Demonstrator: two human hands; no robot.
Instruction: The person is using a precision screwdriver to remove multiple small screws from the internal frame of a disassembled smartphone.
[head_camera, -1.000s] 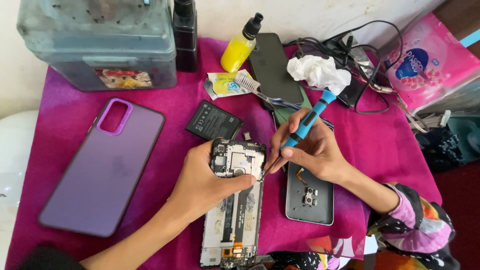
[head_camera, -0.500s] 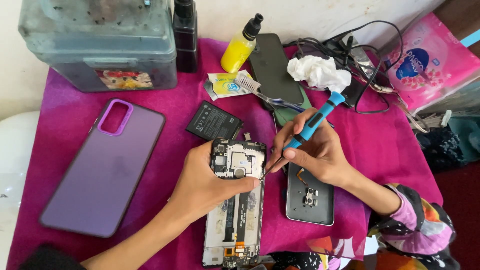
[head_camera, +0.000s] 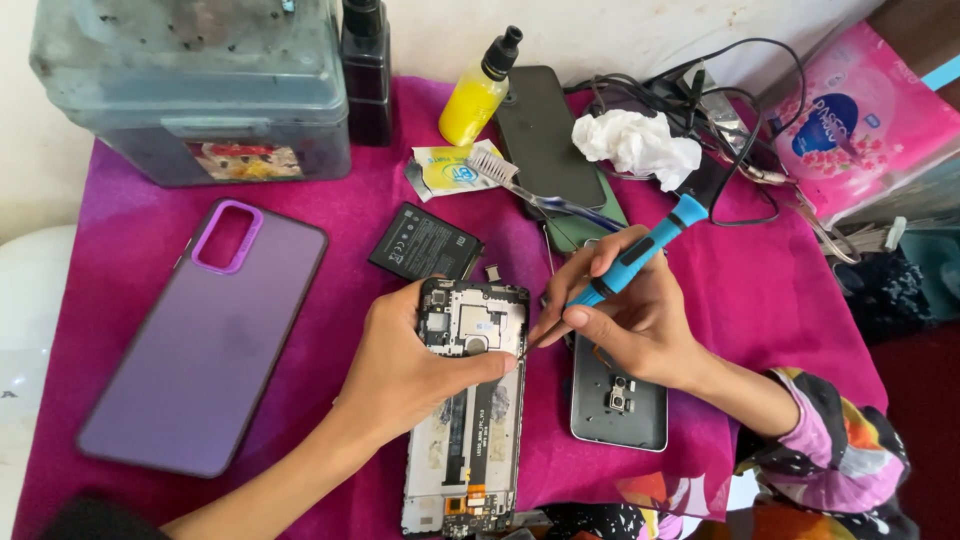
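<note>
Magenta cloth (head_camera: 790, 300) under opened phone (head_camera: 470, 400)

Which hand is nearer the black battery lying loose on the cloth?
Left. The left hand grips the opened phone just below the black battery; the right hand, holding the blue screwdriver, sits farther right.

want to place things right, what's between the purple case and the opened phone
In the head view only bare magenta cloth lies between the purple case and the opened phone. The left hand comes in lower down.
</note>
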